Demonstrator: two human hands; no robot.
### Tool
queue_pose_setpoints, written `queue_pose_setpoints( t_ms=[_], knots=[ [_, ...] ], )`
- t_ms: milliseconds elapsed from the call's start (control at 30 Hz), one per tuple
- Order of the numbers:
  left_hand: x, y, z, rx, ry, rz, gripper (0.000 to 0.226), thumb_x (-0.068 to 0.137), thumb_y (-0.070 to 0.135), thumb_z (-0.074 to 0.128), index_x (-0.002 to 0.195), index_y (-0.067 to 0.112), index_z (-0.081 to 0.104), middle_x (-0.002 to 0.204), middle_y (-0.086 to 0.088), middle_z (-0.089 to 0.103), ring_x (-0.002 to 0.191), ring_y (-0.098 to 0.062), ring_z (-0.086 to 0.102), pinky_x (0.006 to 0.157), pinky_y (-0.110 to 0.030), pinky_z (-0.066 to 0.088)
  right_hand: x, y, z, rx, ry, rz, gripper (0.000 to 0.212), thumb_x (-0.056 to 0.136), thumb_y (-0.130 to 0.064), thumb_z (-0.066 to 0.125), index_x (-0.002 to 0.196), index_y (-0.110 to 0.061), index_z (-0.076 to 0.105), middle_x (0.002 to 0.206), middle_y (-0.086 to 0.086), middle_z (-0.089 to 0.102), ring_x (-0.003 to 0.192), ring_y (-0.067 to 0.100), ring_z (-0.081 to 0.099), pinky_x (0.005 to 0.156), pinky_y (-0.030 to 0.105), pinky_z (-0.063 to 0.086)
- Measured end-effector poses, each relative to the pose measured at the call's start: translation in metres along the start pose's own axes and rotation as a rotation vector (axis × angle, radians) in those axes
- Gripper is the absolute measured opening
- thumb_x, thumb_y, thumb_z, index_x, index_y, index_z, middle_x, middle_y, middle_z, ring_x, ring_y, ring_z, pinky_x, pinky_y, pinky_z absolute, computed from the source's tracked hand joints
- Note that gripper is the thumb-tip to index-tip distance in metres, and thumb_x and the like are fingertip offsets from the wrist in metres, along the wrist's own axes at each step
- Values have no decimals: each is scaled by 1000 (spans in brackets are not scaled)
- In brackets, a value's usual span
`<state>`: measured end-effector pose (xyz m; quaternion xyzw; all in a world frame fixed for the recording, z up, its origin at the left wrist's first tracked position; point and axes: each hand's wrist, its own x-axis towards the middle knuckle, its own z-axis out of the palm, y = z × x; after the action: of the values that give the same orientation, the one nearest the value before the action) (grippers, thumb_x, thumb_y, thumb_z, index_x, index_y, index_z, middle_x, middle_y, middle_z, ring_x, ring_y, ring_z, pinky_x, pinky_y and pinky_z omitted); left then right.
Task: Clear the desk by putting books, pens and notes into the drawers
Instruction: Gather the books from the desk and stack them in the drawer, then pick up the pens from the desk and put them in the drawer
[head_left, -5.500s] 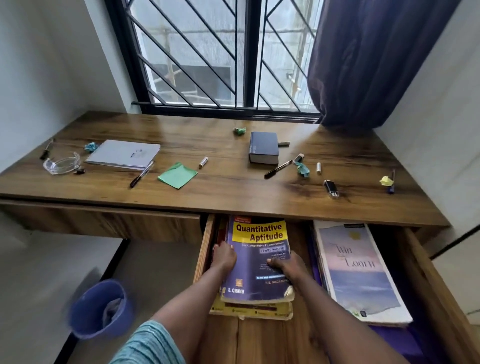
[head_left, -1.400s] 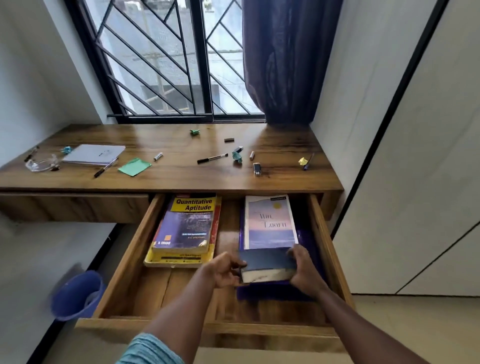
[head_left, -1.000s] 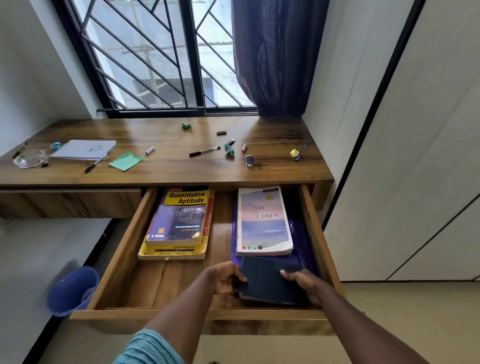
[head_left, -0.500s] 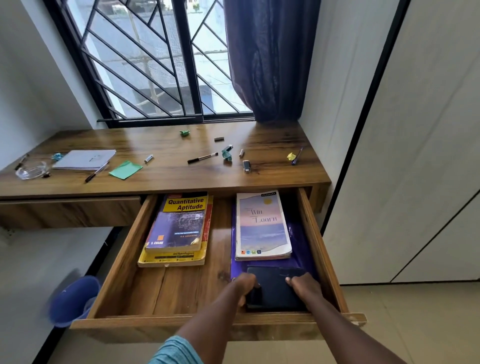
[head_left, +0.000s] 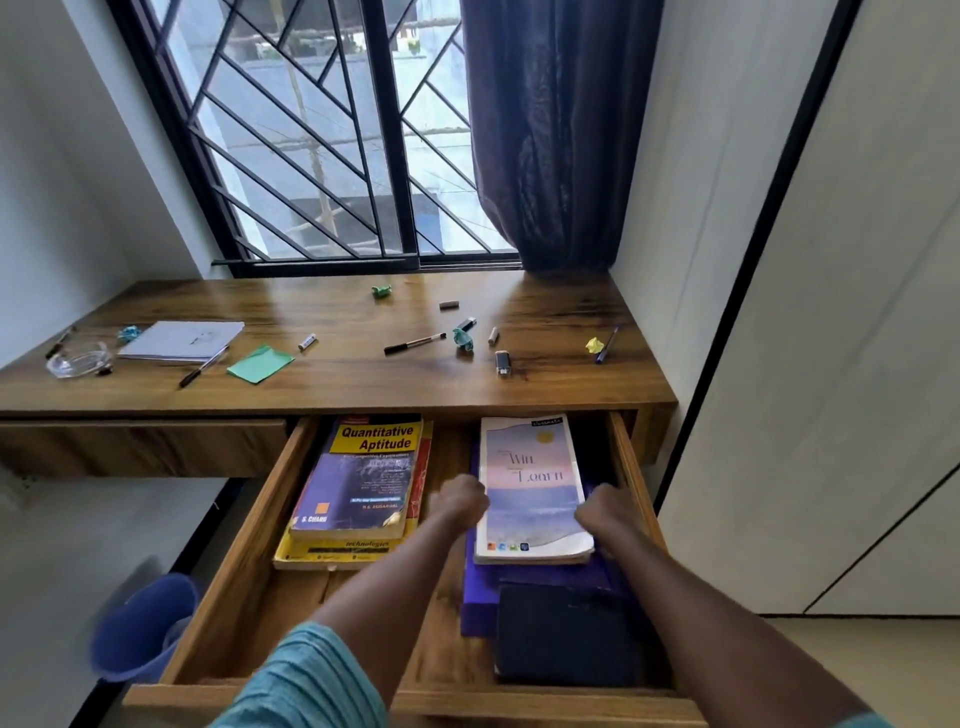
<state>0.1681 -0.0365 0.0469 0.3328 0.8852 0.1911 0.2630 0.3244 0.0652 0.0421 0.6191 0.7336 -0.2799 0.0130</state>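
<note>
Desk (head_left: 545, 312): one book fewer than a few seconds back. What's left on top is a white notebook (head_left: 182, 340), a green note pad (head_left: 260, 364), a black pen (head_left: 414, 343), a second pen (head_left: 203, 366), a blue pen (head_left: 607, 344) and small scraps.

Right-hand drawer (head_left: 249, 540): pulled well out. Quantitative Aptitude book (head_left: 358, 483) is stacked at left, "Win Learn" notebook (head_left: 530, 483) at right on a purple folder (head_left: 478, 597).

Dark blue book (head_left: 563, 639): half a second ago you were seating it. It now lies flat in the front right corner of the drawer, partly on the folder, with nobody holding it. That book reads as stowed. My guess is the desk top is next.

Your left hand (head_left: 460, 501) and right hand (head_left: 605, 512) have let go and moved forward, deeper over the drawer. They flank the "Win Learn" notebook, left hand at its left edge and right hand at its right edge. Only the backs show, motion-blurred, with fingers turned away, so I cannot tell whether they grip the notebook or hang empty. The dark book sits behind both hands, nearer you, under your right forearm.
</note>
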Motion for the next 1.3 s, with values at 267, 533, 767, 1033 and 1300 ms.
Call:
queue_pose_setpoints(
  t_ms=[267,533,767,1033,1300],
  knots=[
    [91,-8,-95,9,221,-27,35,87,10,47,115,16,66,122,-12,63,111,-29,59,86,-29,46,78,-55,-51,78,217,-89,20,91,-13,50,89,0,65,92,11,62,95,32,63,65,27,42],
    [209,-6,-141,140,232,-57,45,91,8,43,136,8,49,142,-19,44,131,-31,42,107,-33,34,179,-89,-63,76,305,-206,24,88,-9,55,108,-1,66,109,18,67,103,29,62,85,35,50],
    [273,-4,-150,266,241,-122,48,96,28,46,141,14,38,141,-20,30,129,-36,31,106,-43,34,231,-109,-66,122,388,-36,29,92,-14,54,119,-2,57,119,18,62,110,32,59,87,36,49],
    [324,-13,-144,321,288,-102,42,96,40,45,131,16,46,145,-10,32,129,-34,31,102,-42,37,263,-120,-58,94,451,111,32,99,-19,39,118,1,56,123,21,57,112,33,56,87,36,46],
    [324,-24,-134,342,457,-78,26,95,25,49,114,18,65,119,-10,57,116,-31,48,93,-37,41,259,-117,-67,138,427,152,34,100,-14,34,120,6,54,127,22,53,120,33,50,99,38,39]
  ],
)
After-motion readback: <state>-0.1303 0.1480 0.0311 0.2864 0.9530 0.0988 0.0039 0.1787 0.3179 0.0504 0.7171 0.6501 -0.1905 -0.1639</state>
